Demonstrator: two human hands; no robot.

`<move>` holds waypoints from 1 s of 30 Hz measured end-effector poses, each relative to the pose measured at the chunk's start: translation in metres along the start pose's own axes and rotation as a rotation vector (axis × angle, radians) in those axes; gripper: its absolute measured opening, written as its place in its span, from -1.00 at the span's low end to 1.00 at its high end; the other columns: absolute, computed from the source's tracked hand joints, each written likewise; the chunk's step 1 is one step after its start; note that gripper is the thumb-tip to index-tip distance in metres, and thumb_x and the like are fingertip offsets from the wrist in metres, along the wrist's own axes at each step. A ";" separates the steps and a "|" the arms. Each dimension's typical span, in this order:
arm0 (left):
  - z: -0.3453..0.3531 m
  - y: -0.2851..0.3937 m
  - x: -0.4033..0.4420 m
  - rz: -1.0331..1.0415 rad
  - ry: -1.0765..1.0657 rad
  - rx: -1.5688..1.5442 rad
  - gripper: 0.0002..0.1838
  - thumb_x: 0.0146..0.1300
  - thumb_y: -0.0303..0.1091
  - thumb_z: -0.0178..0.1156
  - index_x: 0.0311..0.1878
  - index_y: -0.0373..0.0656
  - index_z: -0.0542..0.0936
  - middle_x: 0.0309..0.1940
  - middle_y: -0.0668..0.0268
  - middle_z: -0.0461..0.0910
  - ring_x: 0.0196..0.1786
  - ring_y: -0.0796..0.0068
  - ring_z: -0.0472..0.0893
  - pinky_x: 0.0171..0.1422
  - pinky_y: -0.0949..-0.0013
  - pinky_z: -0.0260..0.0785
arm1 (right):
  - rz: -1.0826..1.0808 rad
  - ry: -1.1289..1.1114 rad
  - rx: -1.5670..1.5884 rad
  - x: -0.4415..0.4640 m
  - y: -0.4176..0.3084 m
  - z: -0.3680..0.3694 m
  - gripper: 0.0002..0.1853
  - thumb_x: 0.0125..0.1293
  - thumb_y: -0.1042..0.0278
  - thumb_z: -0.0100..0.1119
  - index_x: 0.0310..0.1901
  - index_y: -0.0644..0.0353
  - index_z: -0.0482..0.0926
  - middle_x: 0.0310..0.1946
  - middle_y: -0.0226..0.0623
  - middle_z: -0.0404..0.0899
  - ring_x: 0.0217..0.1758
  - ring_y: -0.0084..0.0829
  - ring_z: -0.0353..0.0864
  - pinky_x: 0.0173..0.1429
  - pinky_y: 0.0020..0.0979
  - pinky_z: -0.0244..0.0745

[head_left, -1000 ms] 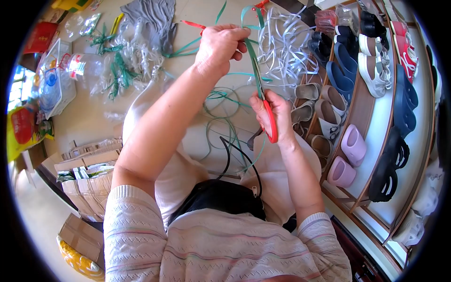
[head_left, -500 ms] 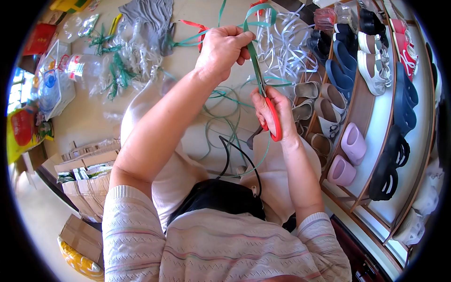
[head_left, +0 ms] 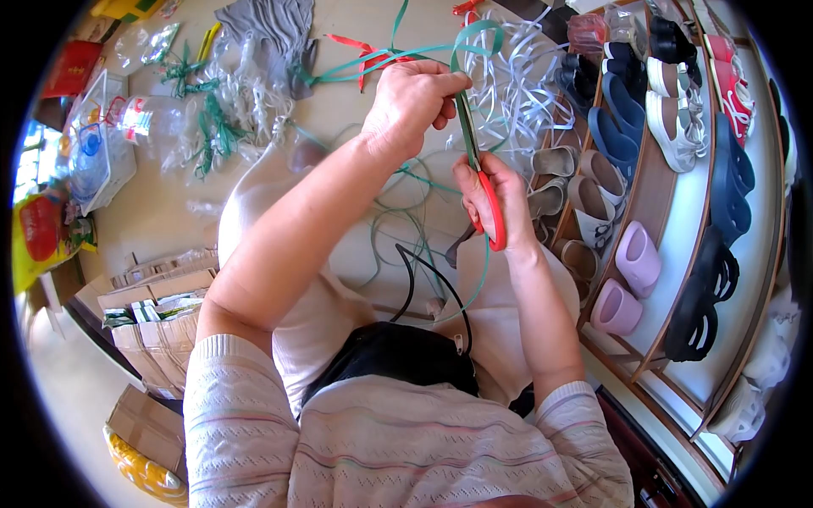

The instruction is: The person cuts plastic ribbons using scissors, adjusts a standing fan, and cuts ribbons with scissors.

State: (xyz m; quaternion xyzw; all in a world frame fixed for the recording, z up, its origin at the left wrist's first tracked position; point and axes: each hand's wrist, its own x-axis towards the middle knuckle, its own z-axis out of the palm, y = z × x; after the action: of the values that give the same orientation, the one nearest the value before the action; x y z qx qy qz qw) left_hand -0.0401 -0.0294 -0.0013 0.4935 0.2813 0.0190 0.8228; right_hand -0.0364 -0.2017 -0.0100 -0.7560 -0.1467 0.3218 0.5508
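Pinched between the thumb and fingers of my left hand (head_left: 411,102) is a flat green plastic strap (head_left: 480,27), which curls in a loop above the fingertips. My right hand (head_left: 500,190) grips a pair of scissors (head_left: 494,213) by its red handles. The blades point up toward my left fingertips and lie along the strap; whether they are touching it I cannot tell. More green strap lies in loose coils (head_left: 406,203) on the floor below my hands. A red strip (head_left: 356,52) is tied by the green strap beyond my left hand.
White straps (head_left: 521,76) lie tangled ahead on the right. A shoe rack (head_left: 669,212) with shoes and slippers runs along the right side. Bundles of green and clear ties (head_left: 241,114) and a grey cloth (head_left: 271,38) are at the upper left. A cardboard box (head_left: 161,343) stands lower left.
My left hand has come slightly down and to the right, toward the scissors. The strap's loop has shifted a little right. My right hand has barely moved.
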 end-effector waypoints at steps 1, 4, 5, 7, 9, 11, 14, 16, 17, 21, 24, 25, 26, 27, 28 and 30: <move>0.000 -0.001 0.001 -0.004 0.007 0.005 -0.83 0.12 -0.37 0.18 -0.34 -0.31 0.59 -0.68 0.37 0.42 -0.67 0.64 0.37 -0.60 0.56 0.19 | 0.032 -0.003 0.013 0.000 -0.001 0.000 -0.74 0.20 0.19 0.24 -0.35 0.24 0.49 -0.66 -0.65 0.29 -0.61 -0.77 0.17 -0.53 -0.67 0.09; -0.001 -0.002 0.006 0.027 0.060 0.102 -0.80 0.12 -0.34 0.19 -0.33 -0.32 0.59 -0.68 0.37 0.43 -0.68 0.64 0.36 -0.60 0.55 0.19 | 0.074 -0.003 0.004 -0.003 -0.002 0.000 -0.73 0.19 0.20 0.25 -0.36 0.25 0.50 -0.66 -0.62 0.33 -0.59 -0.75 0.21 -0.51 -0.65 0.14; -0.002 -0.001 0.010 0.064 0.099 0.187 -0.79 0.11 -0.33 0.19 -0.33 -0.32 0.60 -0.69 0.37 0.44 -0.68 0.64 0.36 -0.60 0.56 0.19 | 0.050 0.003 -0.033 -0.003 0.001 0.001 -0.73 0.18 0.20 0.26 -0.36 0.26 0.50 -0.66 -0.60 0.36 -0.59 -0.74 0.23 -0.50 -0.64 0.17; -0.006 0.000 0.016 0.164 0.155 0.373 -0.77 0.11 -0.32 0.17 -0.31 -0.33 0.60 -0.69 0.36 0.46 -0.68 0.64 0.38 -0.58 0.55 0.21 | -0.019 0.019 -0.121 -0.004 0.007 0.002 -0.73 0.16 0.21 0.28 -0.37 0.26 0.51 -0.65 -0.54 0.42 -0.58 -0.72 0.28 -0.47 -0.63 0.23; -0.013 0.001 0.024 0.291 0.186 0.573 -0.75 0.10 -0.31 0.16 -0.28 -0.34 0.61 -0.69 0.34 0.48 -0.67 0.63 0.42 -0.56 0.54 0.25 | -0.112 0.042 -0.223 -0.006 0.010 0.003 -0.73 0.14 0.21 0.30 -0.38 0.27 0.52 -0.64 -0.46 0.47 -0.57 -0.70 0.33 -0.44 -0.62 0.29; -0.019 0.000 0.030 0.377 0.224 0.727 -0.73 0.08 -0.32 0.13 -0.26 -0.34 0.62 -0.69 0.31 0.49 -0.63 0.62 0.48 -0.50 0.50 0.33 | -0.118 0.049 -0.276 -0.009 0.007 0.004 -0.72 0.13 0.21 0.31 -0.38 0.27 0.52 -0.62 -0.40 0.51 -0.56 -0.68 0.38 -0.39 -0.61 0.35; -0.021 0.009 0.027 0.293 0.189 0.712 -0.74 0.12 -0.34 0.12 -0.25 -0.35 0.61 -0.63 0.31 0.52 -0.62 0.62 0.47 -0.51 0.51 0.32 | -0.110 0.047 -0.268 -0.011 0.004 0.005 -0.71 0.13 0.21 0.31 -0.38 0.28 0.51 -0.62 -0.42 0.50 -0.55 -0.70 0.37 -0.39 -0.61 0.34; -0.022 0.008 0.029 0.165 0.087 0.443 -0.76 0.17 -0.35 0.09 -0.24 -0.36 0.60 -0.57 0.33 0.53 -0.63 0.64 0.45 -0.54 0.54 0.28 | -0.132 0.040 -0.230 -0.010 0.006 0.004 -0.71 0.15 0.20 0.30 -0.37 0.29 0.50 -0.64 -0.46 0.47 -0.56 -0.71 0.35 -0.41 -0.61 0.33; -0.023 0.007 0.030 0.099 0.038 0.308 -0.76 0.20 -0.36 0.08 -0.23 -0.36 0.59 -0.54 0.34 0.54 -0.63 0.65 0.44 -0.56 0.56 0.26 | -0.076 0.013 -0.151 -0.010 0.005 0.003 -0.71 0.16 0.20 0.29 -0.36 0.29 0.50 -0.65 -0.50 0.44 -0.56 -0.72 0.33 -0.42 -0.62 0.31; -0.013 0.008 0.017 0.122 -0.054 0.093 -0.77 0.27 -0.35 0.05 -0.19 -0.34 0.55 -0.47 0.35 0.54 -0.62 0.70 0.41 -0.57 0.61 0.22 | 0.031 -0.071 0.002 -0.007 0.005 -0.003 -0.70 0.23 0.12 0.18 -0.26 0.21 0.46 -0.68 -0.59 0.32 -0.68 -0.76 0.23 -0.61 -0.67 0.13; -0.013 0.005 0.016 0.111 -0.080 0.043 -0.78 0.28 -0.33 0.06 -0.19 -0.32 0.54 -0.47 0.35 0.55 -0.62 0.70 0.42 -0.55 0.62 0.24 | 0.115 -0.097 0.039 -0.007 0.005 -0.007 -0.69 0.26 0.08 0.14 -0.22 0.18 0.45 -0.68 -0.60 0.29 -0.73 -0.78 0.21 -0.68 -0.69 0.07; -0.012 0.005 0.017 0.116 -0.077 0.036 -0.78 0.28 -0.33 0.07 -0.19 -0.31 0.54 -0.47 0.35 0.55 -0.62 0.70 0.42 -0.55 0.62 0.24 | 0.158 -0.100 0.059 -0.007 0.004 -0.008 -0.69 0.26 0.08 0.14 -0.22 0.18 0.45 -0.67 -0.61 0.29 -0.72 -0.78 0.21 -0.67 -0.69 0.07; -0.012 0.005 0.017 0.122 -0.076 0.028 -0.79 0.28 -0.33 0.07 -0.20 -0.30 0.54 -0.47 0.35 0.55 -0.61 0.70 0.42 -0.55 0.62 0.24 | 0.172 -0.091 0.065 -0.007 0.001 -0.008 -0.71 0.25 0.12 0.17 -0.25 0.20 0.46 -0.65 -0.61 0.31 -0.66 -0.77 0.22 -0.59 -0.69 0.11; -0.012 0.005 0.016 0.121 -0.074 0.034 -0.79 0.28 -0.33 0.07 -0.20 -0.30 0.54 -0.47 0.35 0.55 -0.61 0.70 0.43 -0.55 0.62 0.25 | 0.186 -0.081 0.071 -0.008 -0.003 -0.008 -0.73 0.23 0.16 0.19 -0.28 0.23 0.47 -0.62 -0.61 0.33 -0.59 -0.76 0.23 -0.50 -0.68 0.15; -0.012 0.005 0.015 0.121 -0.072 0.040 -0.79 0.28 -0.33 0.07 -0.20 -0.30 0.54 -0.47 0.35 0.55 -0.61 0.70 0.43 -0.54 0.62 0.25 | 0.200 -0.072 0.078 -0.008 -0.005 -0.008 -0.74 0.22 0.20 0.22 -0.31 0.25 0.48 -0.60 -0.61 0.35 -0.52 -0.76 0.24 -0.42 -0.68 0.19; -0.013 0.006 0.014 0.119 -0.065 0.054 -0.80 0.28 -0.33 0.08 -0.21 -0.30 0.54 -0.48 0.35 0.55 -0.61 0.71 0.44 -0.54 0.62 0.26 | 0.096 -0.055 0.026 -0.006 -0.001 -0.007 -0.73 0.22 0.19 0.22 -0.31 0.26 0.49 -0.61 -0.61 0.34 -0.53 -0.76 0.24 -0.43 -0.67 0.19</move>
State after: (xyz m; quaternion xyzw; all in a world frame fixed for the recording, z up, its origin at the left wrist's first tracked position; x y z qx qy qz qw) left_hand -0.0331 -0.0117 -0.0073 0.5317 0.2248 0.0444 0.8153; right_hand -0.0363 -0.2095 -0.0061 -0.7458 -0.1211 0.3701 0.5405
